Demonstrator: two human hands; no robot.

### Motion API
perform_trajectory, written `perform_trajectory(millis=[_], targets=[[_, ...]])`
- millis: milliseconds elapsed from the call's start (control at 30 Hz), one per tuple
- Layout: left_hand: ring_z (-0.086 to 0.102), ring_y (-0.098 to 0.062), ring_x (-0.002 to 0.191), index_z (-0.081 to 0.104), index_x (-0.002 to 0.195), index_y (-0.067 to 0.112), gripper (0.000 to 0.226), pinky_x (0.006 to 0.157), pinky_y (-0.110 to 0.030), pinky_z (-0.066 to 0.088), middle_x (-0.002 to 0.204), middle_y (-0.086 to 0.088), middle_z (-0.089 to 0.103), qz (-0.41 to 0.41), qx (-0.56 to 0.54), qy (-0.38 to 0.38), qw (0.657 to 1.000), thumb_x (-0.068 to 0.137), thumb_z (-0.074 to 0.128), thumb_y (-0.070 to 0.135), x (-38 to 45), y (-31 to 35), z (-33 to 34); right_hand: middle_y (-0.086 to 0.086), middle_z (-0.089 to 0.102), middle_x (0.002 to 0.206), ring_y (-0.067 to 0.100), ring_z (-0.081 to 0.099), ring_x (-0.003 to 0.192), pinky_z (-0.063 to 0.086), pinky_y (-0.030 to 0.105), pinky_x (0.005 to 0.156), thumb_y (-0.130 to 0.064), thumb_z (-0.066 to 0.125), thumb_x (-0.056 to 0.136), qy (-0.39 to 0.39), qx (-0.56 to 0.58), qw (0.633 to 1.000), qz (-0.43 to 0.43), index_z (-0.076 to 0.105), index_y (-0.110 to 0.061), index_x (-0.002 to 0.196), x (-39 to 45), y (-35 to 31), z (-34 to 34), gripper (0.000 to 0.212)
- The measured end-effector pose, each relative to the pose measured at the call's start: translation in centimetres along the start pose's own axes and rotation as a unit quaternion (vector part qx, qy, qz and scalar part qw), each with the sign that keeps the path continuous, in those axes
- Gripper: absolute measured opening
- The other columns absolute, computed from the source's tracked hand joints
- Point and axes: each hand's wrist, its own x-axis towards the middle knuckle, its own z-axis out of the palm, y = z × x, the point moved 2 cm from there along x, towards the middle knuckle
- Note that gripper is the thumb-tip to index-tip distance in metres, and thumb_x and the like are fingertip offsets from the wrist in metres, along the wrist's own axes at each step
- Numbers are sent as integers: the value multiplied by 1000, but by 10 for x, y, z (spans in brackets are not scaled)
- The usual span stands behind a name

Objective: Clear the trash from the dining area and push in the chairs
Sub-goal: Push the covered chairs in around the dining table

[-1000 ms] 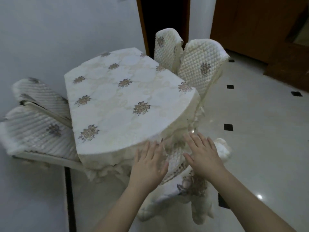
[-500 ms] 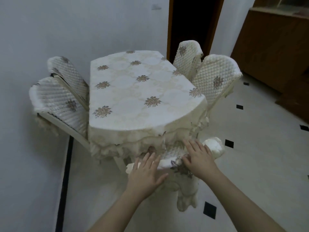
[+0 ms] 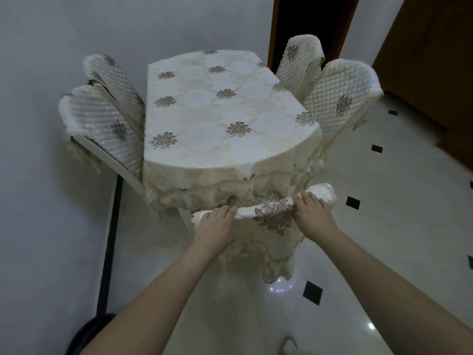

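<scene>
A dining table under a cream floral cloth stands against the wall, and nothing lies on its top. The near chair, in a cream cover with a flower motif, sits at the table's rounded end, its top rail up against the cloth's hem. My left hand lies over the left part of that rail with the fingers laid across it. My right hand rests flat on the right part, fingers straight. No trash is in view.
Two quilted chairs stand tucked in on the table's left by the white wall, and two more on its right. A dark doorway and wooden cabinet lie behind. A black round object sits at bottom left on the tiled floor.
Both hands came down onto the near chair's top rail and stayed there. The chair back now stands upright and closer to the table's hem. My view has pulled back.
</scene>
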Motion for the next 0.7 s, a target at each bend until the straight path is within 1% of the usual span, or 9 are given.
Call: perform_trajectory(millis=[67,133,167,233,300,367,433,533,700], targets=[[47,-27,125,35,144,14,83,100,-40,38,137,-6,48,-21,10,-9,1000,75,73,37,8,0,4,11,31,152,25,24,141,22,43,111,-31,44,96,-7,-16,1000,-13,27,-17,146,10,10,0,54],[51,-29,121,42,140,11,74,98,-40,39,132,-9,54,-47,-6,-1,999,76,72,32,17,0,10,14,35,149,28,29,139,26,42,109,-25,47,95,-11,-20,999,-27,36,-15,141,19,20,2,48],[55,-31,116,48,135,10,66,94,-40,42,126,-11,58,-56,-14,12,998,76,72,29,21,-1,12,17,37,147,30,32,138,30,43,106,-21,47,95,-10,-20,999,-35,40,-13,138,24,25,3,45],[62,-33,98,58,119,8,51,81,-40,47,107,-12,65,-68,-19,30,997,73,74,24,28,-2,16,21,38,145,34,34,135,37,45,101,-16,47,94,-13,-17,999,-49,45,-14,133,32,32,4,40],[64,-33,81,63,104,8,44,69,-39,49,90,-11,65,-76,-14,39,996,66,80,21,32,0,18,18,34,149,34,30,138,36,47,101,-17,44,95,-12,-16,998,-62,45,-18,134,39,38,5,39],[63,-31,71,64,97,9,43,63,-37,49,82,-9,64,-79,-4,62,995,60,83,20,33,7,20,13,30,152,32,26,140,34,45,103,-18,42,98,-10,-17,997,-68,41,-22,138,44,46,5,40],[61,-29,68,63,94,10,43,61,-36,48,79,-7,64,-80,6,81,993,58,84,21,37,16,20,13,32,151,32,26,141,34,44,103,-16,42,98,-9,-16,997,-77,40,-22,139,51,55,4,42],[61,-28,66,63,92,10,40,59,-33,47,78,-7,63,-75,17,90,993,58,84,19,45,24,17,15,42,144,33,32,136,38,44,99,-17,46,96,-14,-8,996,-88,43,-19,137,61,66,0,41],[63,-29,69,63,94,11,32,59,-35,48,79,-7,63,-58,22,78,995,66,77,17,50,17,15,19,59,115,36,48,119,50,45,78,-21,59,88,-2,21,995,-93,56,-11,122,62,64,-2,35]])
